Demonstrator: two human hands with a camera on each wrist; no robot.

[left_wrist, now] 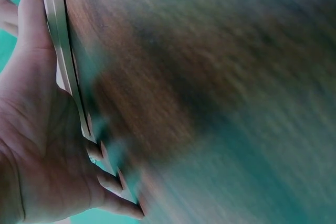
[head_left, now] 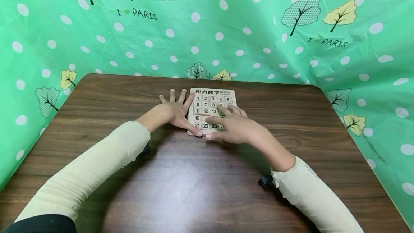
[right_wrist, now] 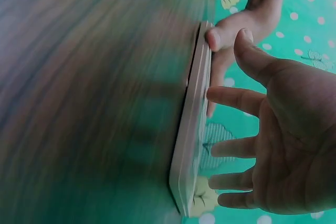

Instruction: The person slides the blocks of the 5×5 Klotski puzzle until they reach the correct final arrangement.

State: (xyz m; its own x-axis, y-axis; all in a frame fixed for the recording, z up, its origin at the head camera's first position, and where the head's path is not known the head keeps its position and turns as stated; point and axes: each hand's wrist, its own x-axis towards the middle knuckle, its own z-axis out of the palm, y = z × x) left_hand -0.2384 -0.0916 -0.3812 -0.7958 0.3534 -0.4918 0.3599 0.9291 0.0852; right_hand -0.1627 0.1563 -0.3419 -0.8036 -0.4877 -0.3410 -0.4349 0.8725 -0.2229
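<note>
A pale wooden sliding number puzzle (head_left: 213,92) lies flat on the table, its black-numbered tiles in rows under a printed heading. My left hand (head_left: 176,112) spreads its fingers at the puzzle's left side, thumb on the near-left corner and index finger along the upper left edge. Over the lower right of the board reaches my right hand (head_left: 237,128), fingers extended, covering several tiles. Its index fingertip is at the tiles beside 16, just below a narrow dark gap under 12. In the right wrist view the index finger (right_wrist: 236,98) meets the board's face; the other fingers stand apart from it.
The dark wood-grain table (head_left: 181,182) extends around the puzzle, with glare near its front. A green dotted cloth (head_left: 220,21) printed with trees hangs behind and at both sides. Light sleeves cover both forearms, and dark wrist devices (head_left: 267,182) sit beneath them.
</note>
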